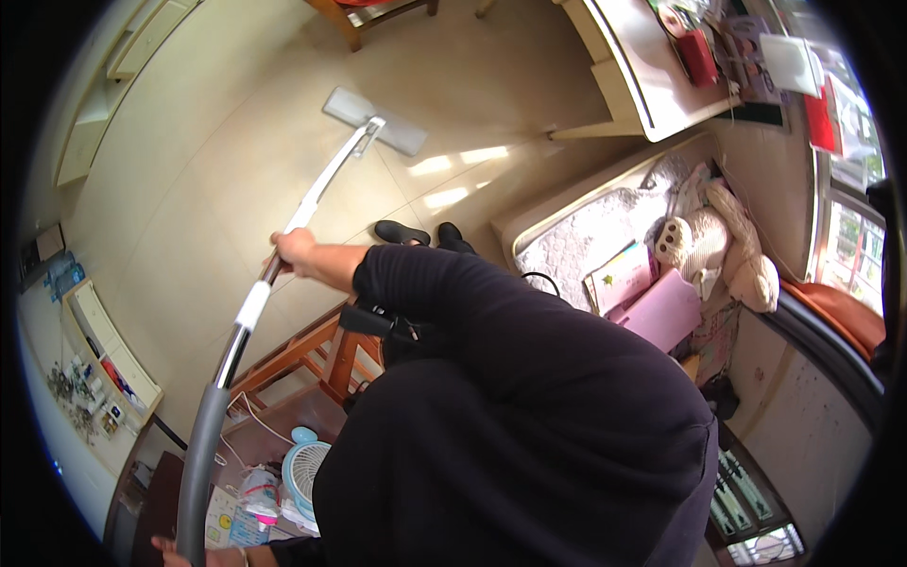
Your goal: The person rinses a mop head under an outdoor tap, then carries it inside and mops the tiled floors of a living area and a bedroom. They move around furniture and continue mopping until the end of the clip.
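Observation:
A flat mop runs diagonally across the view, its grey rectangular head (pixel 397 134) lying on the tiled floor. My right hand (pixel 298 251) is wrapped round the middle of the mop pole (pixel 315 194), with the arm stretched across my body. Near the lower edge, my left hand (pixel 213 556) is at the grey grip (pixel 202 463) at the pole's upper end, fingers curled about it. That hand is partly cut off by the edge of the picture. My black shoes (pixel 402 232) stand on the floor to the right of the pole.
A wooden chair (pixel 340 354) and a table holding a light-blue fan (pixel 304 472) are close on the left. To the right, a bed (pixel 567 236) bears a plush toy (pixel 694 241) and a pink folder (pixel 661 312). A white desk (pixel 652 76) stands beyond it; another chair (pixel 350 28) is at the far edge.

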### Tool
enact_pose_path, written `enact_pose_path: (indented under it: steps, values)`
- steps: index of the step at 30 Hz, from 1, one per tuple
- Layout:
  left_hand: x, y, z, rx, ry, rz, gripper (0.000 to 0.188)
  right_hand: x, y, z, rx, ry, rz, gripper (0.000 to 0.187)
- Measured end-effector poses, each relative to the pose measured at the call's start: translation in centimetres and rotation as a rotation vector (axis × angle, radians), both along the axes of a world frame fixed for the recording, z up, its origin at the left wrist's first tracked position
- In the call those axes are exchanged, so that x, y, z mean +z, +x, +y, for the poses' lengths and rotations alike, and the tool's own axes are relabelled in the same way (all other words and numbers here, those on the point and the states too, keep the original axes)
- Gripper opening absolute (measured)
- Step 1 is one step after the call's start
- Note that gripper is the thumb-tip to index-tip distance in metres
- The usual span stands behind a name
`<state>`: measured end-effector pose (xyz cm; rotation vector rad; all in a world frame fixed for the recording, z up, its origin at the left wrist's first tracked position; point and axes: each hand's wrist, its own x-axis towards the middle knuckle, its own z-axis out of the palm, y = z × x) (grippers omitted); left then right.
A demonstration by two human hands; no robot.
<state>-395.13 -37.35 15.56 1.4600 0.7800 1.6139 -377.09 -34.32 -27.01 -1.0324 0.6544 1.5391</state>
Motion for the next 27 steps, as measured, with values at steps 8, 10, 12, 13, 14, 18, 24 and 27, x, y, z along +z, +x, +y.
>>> enact_pose_path:
  steps: [8,10,12,13,14,18,24,27]
  values:
    - [-11.7,2.8,-7.4,-0.236,-0.365,-0.118,0.017,-7.0,15.5,-14.7,0.0,-0.233,-0.379,0.026]
    - [-12.3,3.3,-9.2,-0.268,-0.442,-0.084,0.021,-6.6,16.9,-17.7,-0.099,-0.238,-0.341,0.024]
    - [-11.2,3.6,-10.2,-0.382,-0.4,-0.101,0.024,-5.6,16.0,-20.1,-0.07,-0.246,-0.337,0.022]
    - [-10.4,3.6,-10.6,-0.407,-0.442,-0.097,0.025,-5.0,15.1,-21.4,-0.046,-0.255,-0.34,0.022]
    - [-9.5,3.5,-10.7,-0.404,-0.407,-0.066,0.03,-4.4,14.0,-22.7,0.033,-0.244,-0.351,0.025]
    - [-6.8,1.3,-10.7,-0.651,-0.344,-0.029,0.035,-1.3,9.4,-27.1,0.215,-0.205,-0.231,0.034]
    - [-1.1,-8.2,-7.8,-0.875,-0.158,-0.03,0.031,2.3,0.2,-25.5,0.412,-0.163,-0.046,0.038]
    - [4.5,-10.3,-9.4,-0.94,-0.121,0.136,0.027,3.6,-5.1,-22.3,0.514,-0.084,0.017,0.042]
